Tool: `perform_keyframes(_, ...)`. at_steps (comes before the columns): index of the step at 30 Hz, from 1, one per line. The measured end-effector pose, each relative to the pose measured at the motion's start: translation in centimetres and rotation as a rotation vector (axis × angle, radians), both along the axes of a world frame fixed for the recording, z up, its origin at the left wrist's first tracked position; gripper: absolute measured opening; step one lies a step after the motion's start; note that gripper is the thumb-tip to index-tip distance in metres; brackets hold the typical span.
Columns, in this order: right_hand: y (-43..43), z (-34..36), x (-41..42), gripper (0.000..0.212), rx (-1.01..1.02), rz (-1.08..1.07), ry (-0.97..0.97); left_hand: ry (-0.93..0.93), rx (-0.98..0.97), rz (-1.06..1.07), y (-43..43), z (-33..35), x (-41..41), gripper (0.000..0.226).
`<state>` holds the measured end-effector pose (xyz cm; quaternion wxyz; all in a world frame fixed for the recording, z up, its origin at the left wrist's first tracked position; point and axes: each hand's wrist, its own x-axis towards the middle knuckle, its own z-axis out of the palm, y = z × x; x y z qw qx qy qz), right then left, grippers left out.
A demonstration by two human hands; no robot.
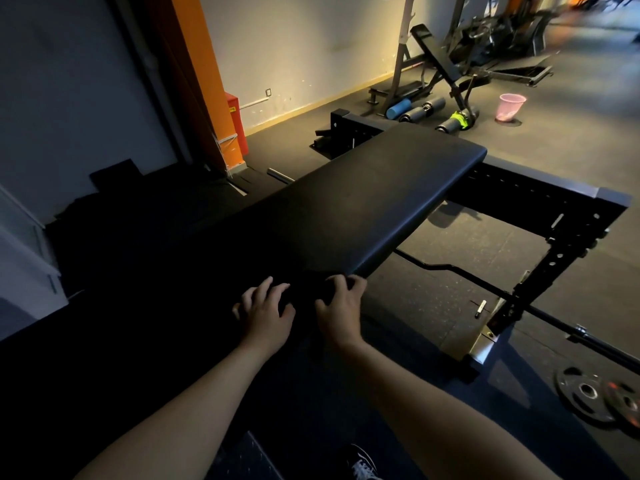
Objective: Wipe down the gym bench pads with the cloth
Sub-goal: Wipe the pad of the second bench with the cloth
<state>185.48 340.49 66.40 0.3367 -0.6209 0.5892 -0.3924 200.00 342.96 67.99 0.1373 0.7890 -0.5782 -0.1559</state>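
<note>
Resting at the near end of the bench pad, which runs lengthwise toward the upper right, the left hand lies open, the right hand curled, its hold and the cloth indiscernible in shadow.

Rubber floor — bench, weight plates, barbell on it.

Smooth, faintly glossy black bench pad; matt black metal frame; speckled rubber floor.
</note>
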Motion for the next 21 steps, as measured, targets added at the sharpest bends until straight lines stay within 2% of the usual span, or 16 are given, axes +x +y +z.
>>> perform_keyframes(4,-4.4,2.0,-1.4,0.045,-0.158,-0.017,0.14,0.042,0.006,0.0,-0.3,0.1,0.4,0.045)
perform_keyframes(9,-7.8,2.9,1.2,0.029,-0.164,0.258,0.501,0.094,-0.019,0.043,-1.7,0.4,1.6,0.049)
perform_keyframes(12,-7.7,3.0,3.3,0.02,-0.139,0.437,0.43,0.056,-0.016,0.095,-2.9,0.6,2.2,0.056)
perform_keyframes(14,-7.7,2.6,4.2,0.02,-0.204,0.518,0.393,0.034,-0.03,0.111,-3.8,0.5,2.6,0.063)
perform_keyframes(21,-14.7,2.0,6.7,0.021,-0.317,0.485,0.409,-0.02,0.029,0.167,-7.2,0.3,3.8,0.06)
